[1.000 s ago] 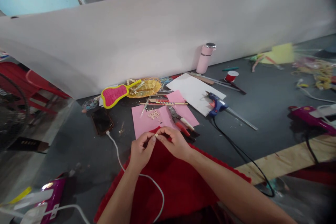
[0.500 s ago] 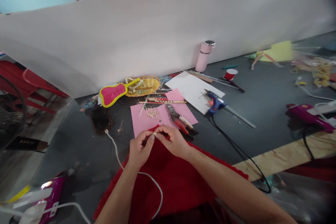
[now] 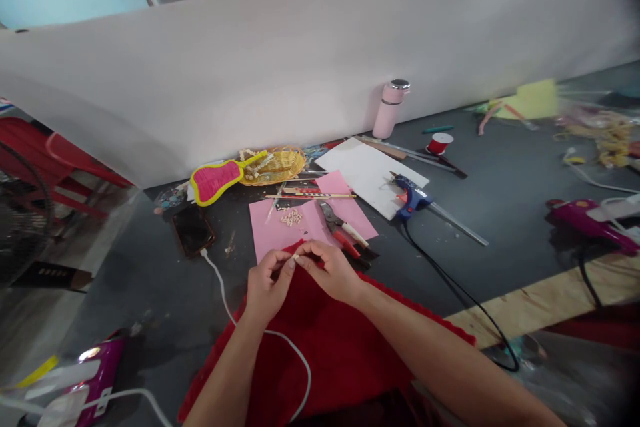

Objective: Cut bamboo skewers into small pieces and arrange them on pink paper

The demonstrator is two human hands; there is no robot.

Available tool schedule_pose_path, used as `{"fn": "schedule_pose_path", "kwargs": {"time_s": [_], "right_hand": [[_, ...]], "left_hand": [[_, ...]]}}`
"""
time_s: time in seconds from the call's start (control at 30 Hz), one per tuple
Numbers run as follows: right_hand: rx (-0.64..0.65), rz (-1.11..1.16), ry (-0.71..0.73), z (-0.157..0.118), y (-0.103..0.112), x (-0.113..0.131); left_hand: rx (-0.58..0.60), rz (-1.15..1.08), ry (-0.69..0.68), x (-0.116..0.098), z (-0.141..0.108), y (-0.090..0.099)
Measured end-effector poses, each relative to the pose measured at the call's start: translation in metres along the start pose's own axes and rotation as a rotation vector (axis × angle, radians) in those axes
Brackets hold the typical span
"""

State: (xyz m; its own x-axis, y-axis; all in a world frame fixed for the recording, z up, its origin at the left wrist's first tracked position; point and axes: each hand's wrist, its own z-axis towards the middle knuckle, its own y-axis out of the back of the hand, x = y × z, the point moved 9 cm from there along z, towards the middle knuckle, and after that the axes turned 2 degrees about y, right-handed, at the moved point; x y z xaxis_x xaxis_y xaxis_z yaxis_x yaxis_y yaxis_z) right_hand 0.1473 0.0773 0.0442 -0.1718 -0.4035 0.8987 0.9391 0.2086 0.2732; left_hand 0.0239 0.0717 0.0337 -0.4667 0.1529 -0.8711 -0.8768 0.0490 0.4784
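My left hand (image 3: 269,285) and my right hand (image 3: 331,271) meet at the fingertips above a red fuzzy cloth (image 3: 330,347). Both are closed in a pinch on one small pale piece (image 3: 296,256), too tiny to make out fully. It resembles the small cream pieces (image 3: 291,216) heaped on pink paper (image 3: 265,230) just beyond my fingers. Pliers with red and white handles (image 3: 340,230) lie on the paper's right side. Several thin sticks (image 3: 310,193) rest across its far edge.
A blue glue gun (image 3: 413,197) lies on white board (image 3: 360,173), its black cable trailing right. A phone (image 3: 194,230) has a white cord crossing the cloth. Behind are a wicker basket (image 3: 285,167), a pink-yellow paddle-shaped item (image 3: 215,183) and a pink bottle (image 3: 389,110).
Both hands keep nearly the same pinch over the red cloth. The whole view has shifted very slightly; nothing else has visibly moved.
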Motion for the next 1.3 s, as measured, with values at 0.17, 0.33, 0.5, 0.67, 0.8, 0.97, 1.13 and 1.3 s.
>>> {"fn": "schedule_pose_path", "kwargs": {"time_s": [0.17,0.33,0.5,0.67,0.8,0.97,1.13,1.3], "right_hand": [[0.001,0.007,0.0,-0.0007,-0.0003,0.0005],[0.002,0.009,-0.006,-0.0007,-0.0004,0.0],[0.006,0.013,-0.013,-0.0003,-0.0002,-0.0009],[0.007,0.035,-0.037,-0.0008,0.0001,-0.0027],[0.021,0.058,-0.049,-0.0017,-0.0013,-0.0044],[0.02,0.059,-0.05,-0.0024,-0.0021,-0.0064],[0.02,0.038,-0.032,-0.0022,-0.0021,-0.0039],[0.014,0.033,-0.031,-0.0018,-0.0011,-0.0016]], "left_hand": [[-0.009,0.027,-0.03,-0.0027,-0.0006,0.0014],[-0.003,0.035,-0.042,-0.0043,-0.0005,0.0013],[-0.011,0.051,-0.053,-0.0032,0.0001,0.0016],[0.011,0.05,-0.048,-0.0009,-0.0003,0.0007],[0.006,0.05,-0.052,-0.0014,-0.0003,0.0012],[0.015,0.044,-0.06,-0.0035,0.0002,-0.0001],[0.013,0.061,-0.071,-0.0055,-0.0006,0.0007],[-0.001,0.118,-0.077,-0.0065,-0.0016,0.0016]]}}
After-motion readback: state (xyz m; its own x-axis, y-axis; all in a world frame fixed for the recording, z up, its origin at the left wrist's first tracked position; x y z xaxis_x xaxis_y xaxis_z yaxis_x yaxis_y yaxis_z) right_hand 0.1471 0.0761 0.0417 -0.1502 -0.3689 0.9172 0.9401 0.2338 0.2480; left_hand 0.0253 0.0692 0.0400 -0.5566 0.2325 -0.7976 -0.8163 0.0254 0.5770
